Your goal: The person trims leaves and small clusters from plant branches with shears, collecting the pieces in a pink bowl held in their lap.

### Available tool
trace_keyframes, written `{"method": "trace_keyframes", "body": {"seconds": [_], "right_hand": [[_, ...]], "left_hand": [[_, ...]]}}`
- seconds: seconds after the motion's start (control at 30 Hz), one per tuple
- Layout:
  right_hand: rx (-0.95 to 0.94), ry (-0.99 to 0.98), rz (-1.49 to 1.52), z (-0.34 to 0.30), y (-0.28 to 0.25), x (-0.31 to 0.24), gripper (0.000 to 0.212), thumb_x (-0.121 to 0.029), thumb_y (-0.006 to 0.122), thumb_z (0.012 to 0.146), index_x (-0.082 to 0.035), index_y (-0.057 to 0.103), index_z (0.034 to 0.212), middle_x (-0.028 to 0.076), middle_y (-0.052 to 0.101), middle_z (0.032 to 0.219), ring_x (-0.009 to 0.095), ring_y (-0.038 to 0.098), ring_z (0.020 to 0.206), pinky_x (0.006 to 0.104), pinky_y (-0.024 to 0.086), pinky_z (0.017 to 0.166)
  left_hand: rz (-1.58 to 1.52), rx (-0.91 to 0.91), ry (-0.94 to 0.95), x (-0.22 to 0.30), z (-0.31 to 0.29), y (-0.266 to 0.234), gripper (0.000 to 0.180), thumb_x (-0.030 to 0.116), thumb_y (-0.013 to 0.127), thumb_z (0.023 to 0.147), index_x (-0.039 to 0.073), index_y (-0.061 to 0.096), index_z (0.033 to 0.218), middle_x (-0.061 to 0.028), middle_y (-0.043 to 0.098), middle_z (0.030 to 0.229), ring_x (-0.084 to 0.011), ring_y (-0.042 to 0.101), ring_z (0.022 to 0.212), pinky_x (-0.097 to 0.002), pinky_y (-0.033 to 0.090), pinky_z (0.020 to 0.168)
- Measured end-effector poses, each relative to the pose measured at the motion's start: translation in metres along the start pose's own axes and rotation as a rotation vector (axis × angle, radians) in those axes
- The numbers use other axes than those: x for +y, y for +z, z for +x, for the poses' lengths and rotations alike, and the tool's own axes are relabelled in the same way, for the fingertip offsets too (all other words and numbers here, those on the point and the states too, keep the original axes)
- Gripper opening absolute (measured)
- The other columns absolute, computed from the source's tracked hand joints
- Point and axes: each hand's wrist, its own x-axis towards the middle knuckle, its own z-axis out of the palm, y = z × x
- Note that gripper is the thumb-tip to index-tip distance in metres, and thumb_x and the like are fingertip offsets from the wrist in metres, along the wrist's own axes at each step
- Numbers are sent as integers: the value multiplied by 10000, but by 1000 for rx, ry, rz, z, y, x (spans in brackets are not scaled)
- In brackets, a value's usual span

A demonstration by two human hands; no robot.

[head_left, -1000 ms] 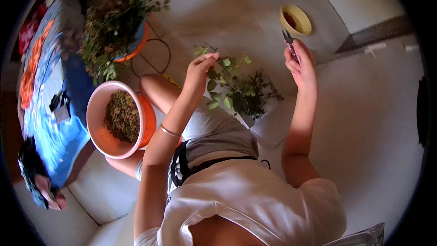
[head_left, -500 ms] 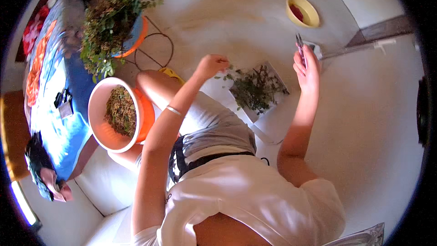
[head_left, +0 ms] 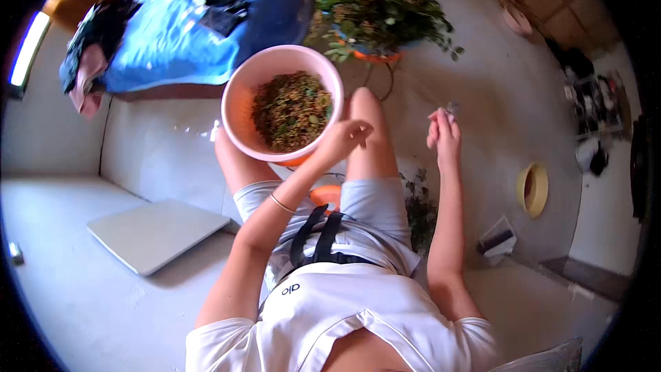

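Note:
My right hand (head_left: 446, 139) is raised right of my knee, fingers closed round small pointed snips (head_left: 452, 109); their blades are blurred. My left hand (head_left: 350, 136) hovers over my thigh beside the bucket's near right rim, fingers curled together; whatever they hold, if anything, is too small to name. The bucket (head_left: 237, 127), pale pink inside and orange outside, stands between my knees. Small tan-green berry clusters and bits of leaf (head_left: 292, 111) lie in it. Below my right hand, partly hidden by my leg, is a pile of leafy cut twigs (head_left: 420, 213).
Ahead, leafy branches (head_left: 385, 7) overflow an orange-rimmed basin (head_left: 375, 56). A blue-covered bed (head_left: 179, 45) stands at the far left. A yellow bowl (head_left: 541, 191) and a dustpan-like item (head_left: 497, 240) lie right. A pale square board (head_left: 157, 233) is at my left.
My view has swung left, bringing the bucket to the middle. My left hand has come near the bucket's rim, away from the twig pile. The snips stay in my right hand.

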Motion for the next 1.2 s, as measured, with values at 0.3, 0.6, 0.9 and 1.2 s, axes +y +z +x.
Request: {"method": "trace_keyframes", "body": {"seconds": [0.3, 0.6, 0.9, 1.2], "right_hand": [[-143, 343, -322, 190, -9, 200, 329, -286, 482, 930, -39, 573, 1127, 62, 585, 1073, 173, 536, 1027, 303, 421, 866], [-621, 313, -761, 269, -7, 219, 333, -282, 514, 874, -27, 580, 1079, 39, 593, 1032, 122, 519, 959, 269, 401, 853], [-641, 190, -1070, 242, 62, 180, 328, -287, 478, 879, 6, 592, 973, 85, 631, 929, 194, 561, 845, 311, 424, 783], [-684, 235, -880, 226, 88, 157, 361, -290, 427, 919, 10, 567, 1062, 133, 582, 1079, 236, 517, 1032, 332, 377, 925]], "left_hand": [[-87, 248, -61, -39, -60, -86, 259, 176, 522, 906, -32, 651, 822, -133, 607, 837, -223, 585, 780, -318, 460, 705], [12, 402, -181, -70, -52, -136, 195, 122, 544, 886, -51, 626, 849, -130, 618, 845, -239, 603, 752, -312, 479, 676], [321, 515, -139, -97, -52, -127, 89, 69, 580, 829, 1, 636, 836, -98, 629, 862, -265, 594, 786, -344, 462, 729], [542, 626, 20, -97, -53, -120, 163, -1, 603, 762, 22, 611, 923, -88, 621, 875, -245, 594, 788, -352, 458, 732]]}}
